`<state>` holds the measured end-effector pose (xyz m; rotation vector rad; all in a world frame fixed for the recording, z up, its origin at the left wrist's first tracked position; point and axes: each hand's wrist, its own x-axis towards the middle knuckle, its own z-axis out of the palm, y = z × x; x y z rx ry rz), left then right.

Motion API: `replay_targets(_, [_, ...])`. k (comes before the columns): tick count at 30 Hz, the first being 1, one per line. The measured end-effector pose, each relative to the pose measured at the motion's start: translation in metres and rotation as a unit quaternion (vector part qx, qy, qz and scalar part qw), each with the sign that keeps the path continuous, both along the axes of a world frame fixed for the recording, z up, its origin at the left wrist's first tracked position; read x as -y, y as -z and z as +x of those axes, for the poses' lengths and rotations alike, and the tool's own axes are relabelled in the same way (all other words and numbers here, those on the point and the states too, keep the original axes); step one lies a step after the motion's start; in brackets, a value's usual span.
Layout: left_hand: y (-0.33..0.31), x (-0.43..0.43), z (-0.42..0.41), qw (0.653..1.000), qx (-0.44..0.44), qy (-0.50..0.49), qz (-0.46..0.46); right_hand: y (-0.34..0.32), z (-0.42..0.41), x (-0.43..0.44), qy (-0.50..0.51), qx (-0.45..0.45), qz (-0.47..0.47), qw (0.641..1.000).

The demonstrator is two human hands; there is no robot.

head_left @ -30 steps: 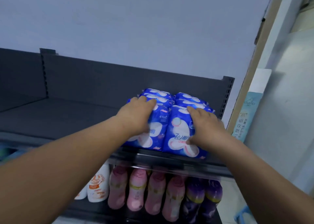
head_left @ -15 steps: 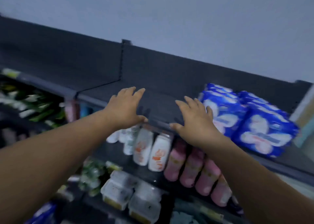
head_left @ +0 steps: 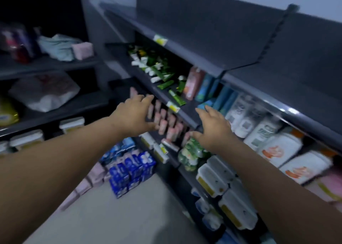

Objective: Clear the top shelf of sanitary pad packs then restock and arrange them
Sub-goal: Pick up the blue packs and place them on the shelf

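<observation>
The fingers (head_left: 148, 98) of the left hand (head_left: 133, 114) were spread and nearly straight, pointing far and to the right, thumb held apart below them; they held nothing. The right hand (head_left: 212, 127) matched it: fingers (head_left: 201, 112) loosely splayed, thumb out to the left, palm down, nothing in its grasp. Both bare forearms ran back from the wrists to the near corners, the two hands a little apart in the air before the middle shelves.

The blue sanitary pad packs (head_left: 131, 171) sat in a tight cluster low down on the floor (head_left: 111, 216), below the left hand (too blurred to count), with pale pink packs (head_left: 96, 175) just left of them. The dark top shelf (head_left: 185, 45) lay well above and beyond both hands, its front edge slanting from far left to near right. Two yellow price tags showed: one (head_left: 160, 39) on that edge, one (head_left: 173, 106) on the shelf edge below. Two white bottles with orange print (head_left: 281, 149) stood at the right, near white lidded boxes (head_left: 212, 179). Green tubes (head_left: 162, 75) lay under the top shelf.

Open floor stretched between the right-hand shelving and a second shelf unit (head_left: 55, 65) at the left.
</observation>
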<state>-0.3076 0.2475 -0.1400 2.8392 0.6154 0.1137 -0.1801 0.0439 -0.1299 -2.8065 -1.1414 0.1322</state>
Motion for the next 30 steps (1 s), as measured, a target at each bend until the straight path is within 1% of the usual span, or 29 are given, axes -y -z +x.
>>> replay_targets(4, [0.036, -0.047, -0.035, 0.996, -0.029, -0.074, -0.049, 0.039, -0.009, -0.055, -0.035, -0.051, 0.001, 0.998])
replay_targets(8, [0.072, -0.080, -0.048, 0.984, -0.056, -0.140, -0.099, 0.082, -0.002, -0.098, -0.069, -0.105, -0.001, 0.992])
replay_targets(13, [0.116, -0.112, -0.039, 0.959, -0.082, -0.214, -0.169, 0.136, 0.026, -0.155, -0.083, -0.169, -0.014, 0.982])
replay_targets(16, [0.147, -0.131, -0.021, 0.940, -0.087, -0.256, -0.206, 0.178, 0.050, -0.187, -0.091, -0.207, -0.009, 0.974])
replay_targets(18, [0.173, -0.143, -0.008, 0.926, -0.079, -0.282, -0.236, 0.209, 0.065, -0.207, -0.088, -0.223, -0.022, 0.971])
replay_targets(23, [0.264, -0.169, 0.014, 0.889, -0.073, -0.340, -0.297, 0.295, 0.087, -0.248, -0.057, -0.264, -0.077, 0.960])
replay_targets(27, [0.354, -0.186, 0.028, 0.860, -0.078, -0.384, -0.326, 0.382, 0.094, -0.271, -0.021, -0.288, -0.086, 0.953])
replay_targets(30, [0.427, -0.196, 0.042, 0.831, -0.090, -0.424, -0.348, 0.449, 0.098, -0.288, 0.004, -0.309, -0.086, 0.947])
